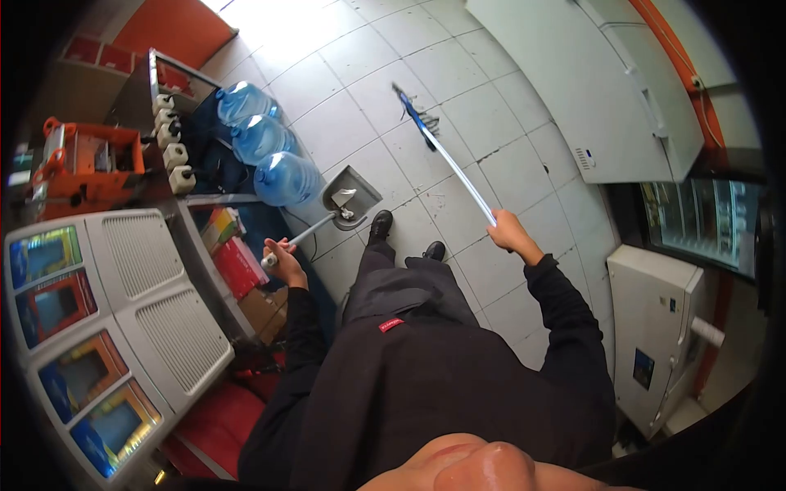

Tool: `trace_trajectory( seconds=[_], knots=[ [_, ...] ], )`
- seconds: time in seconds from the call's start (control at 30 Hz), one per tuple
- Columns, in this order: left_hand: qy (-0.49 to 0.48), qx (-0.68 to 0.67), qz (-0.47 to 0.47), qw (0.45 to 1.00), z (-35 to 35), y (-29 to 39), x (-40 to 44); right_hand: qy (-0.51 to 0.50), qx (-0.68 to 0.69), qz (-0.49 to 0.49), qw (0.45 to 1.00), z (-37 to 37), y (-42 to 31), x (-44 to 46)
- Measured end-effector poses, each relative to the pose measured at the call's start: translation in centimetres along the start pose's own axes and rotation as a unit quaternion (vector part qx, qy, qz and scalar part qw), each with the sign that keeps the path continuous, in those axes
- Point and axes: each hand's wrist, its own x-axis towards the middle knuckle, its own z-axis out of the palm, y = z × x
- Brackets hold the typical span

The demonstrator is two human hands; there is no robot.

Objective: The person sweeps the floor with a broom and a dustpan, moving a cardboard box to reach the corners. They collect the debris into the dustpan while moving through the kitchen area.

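My right hand is closed round the upper end of a broom's pale handle. The blue broom head with dark bristles rests on the tiled floor, further ahead. On the left, my left hand holds the handle of a long-handled dustpan near its top. The grey dustpan lies on the floor by my left shoe, with pale crumpled scraps in it. A wide stretch of tiles separates the broom head from the pan.
Blue water bottles stand left of the dustpan. A white chest-like appliance is at the upper right, with a glass-door fridge and a white cabinet below. A grey machine is at left.
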Motion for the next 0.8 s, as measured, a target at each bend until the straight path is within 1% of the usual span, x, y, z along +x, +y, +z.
trace_trajectory(
  seconds=[0.03,0.07,0.1,0.17,0.2,0.23,0.27,0.3,0.33,0.4,0.43,0.47,0.53,0.6,0.67,0.73,0.8],
  knots=[
    [0.023,0.006,-0.011,1.0,-1.0,-0.2,-1.3,-0.009,0.0,-0.012,1.0,0.4,-0.4,1.1],
    [0.037,0.011,-0.01,0.999,-2.0,-0.1,-2.6,-0.05,0.125,0.016,0.991,0.8,-1.0,2.4],
    [0.062,0.009,-0.021,0.998,-2.8,0.0,-3.9,-0.092,0.247,0.046,0.964,1.3,-2.0,3.8],
    [0.102,-0.001,-0.045,0.994,-5.0,-0.7,-5.3,-0.162,0.409,0.06,0.896,3.0,-4.4,6.0],
    [0.113,0.0,-0.044,0.993,-6.2,-1.4,-5.9,-0.189,0.461,0.085,0.863,4.2,-5.7,7.2],
    [0.129,0.004,-0.059,0.99,-7.3,-1.8,-6.4,-0.214,0.51,0.11,0.826,5.6,-6.8,8.5],
    [0.142,0.007,-0.072,0.987,-8.0,-2.0,-6.9,-0.229,0.53,0.126,0.807,7.3,-7.6,9.9],
    [0.168,0.002,-0.059,0.984,-8.5,-2.3,-7.2,-0.242,0.551,0.14,0.786,9.2,-8.4,11.1],
    [0.171,0.001,-0.054,0.984,-9.0,-2.0,-7.6,-0.266,0.577,0.17,0.753,10.6,-9.4,11.9],
    [0.207,0.039,-0.087,0.974,-9.6,-1.6,-8.0,-0.314,0.607,0.229,0.693,13.6,-10.7,13.2],
    [0.231,0.038,-0.101,0.967,-9.7,-1.5,-8.0,-0.318,0.588,0.245,0.702,14.5,-11.4,13.3],
    [0.232,0.038,-0.1,0.967,-10.0,-1.5,-7.6,-0.32,0.567,0.264,0.712,15.5,-11.8,13.1],
    [0.244,0.054,-0.107,0.962,-11.0,-2.0,-7.8,-0.321,0.566,0.279,0.706,17.0,-10.8,12.1],
    [0.258,0.046,-0.108,0.959,-11.3,-2.0,-7.7,-0.306,0.503,0.244,0.77,17.9,-8.3,10.3],
    [0.266,0.04,-0.117,0.956,-11.7,-2.3,-7.2,-0.32,0.449,0.201,0.81,19.1,-3.4,8.7],
    [0.261,0.037,-0.121,0.957,-12.3,-3.3,-6.3,-0.32,0.406,0.189,0.835,15.6,-1.4,4.5],
    [0.243,0.049,-0.106,0.963,-12.6,-4.1,-5.4,-0.285,0.425,0.262,0.818,12.8,-0.1,0.4]
  ],
)
